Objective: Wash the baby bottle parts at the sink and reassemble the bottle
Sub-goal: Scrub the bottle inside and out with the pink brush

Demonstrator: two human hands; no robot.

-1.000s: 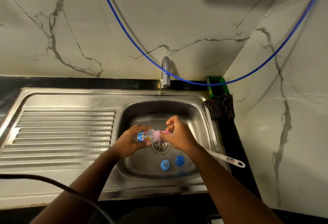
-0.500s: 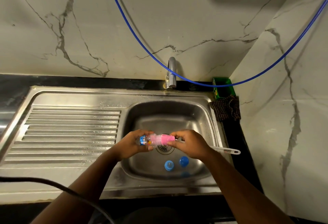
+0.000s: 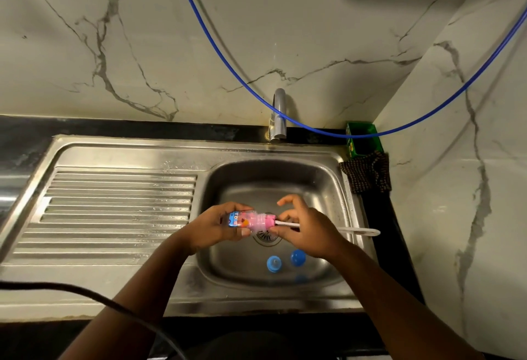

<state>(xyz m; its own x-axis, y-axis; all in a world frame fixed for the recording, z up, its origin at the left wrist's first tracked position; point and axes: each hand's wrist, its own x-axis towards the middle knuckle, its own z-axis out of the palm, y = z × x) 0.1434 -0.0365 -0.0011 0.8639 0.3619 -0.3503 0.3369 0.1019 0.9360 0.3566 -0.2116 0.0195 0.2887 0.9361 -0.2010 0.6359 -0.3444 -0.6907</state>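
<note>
My left hand grips a small clear baby bottle with a blue and pink print, held sideways over the sink basin. A pink bottle brush sits inside the bottle's mouth. Its white handle runs right through my right hand, which holds it with the upper fingers lifted. On the basin floor lie a blue nipple ring and a blue cap. The drain is partly hidden under the bottle.
The tap stands behind the basin, with no water running. A ribbed draining board lies to the left. A green box and a dark checked cloth sit at the back right corner. A blue hose hangs across the wall.
My right hand has drawn back to the right, so more of the pink brush and its white stem shows outside the bottle. The bottle stays level in my left hand.
</note>
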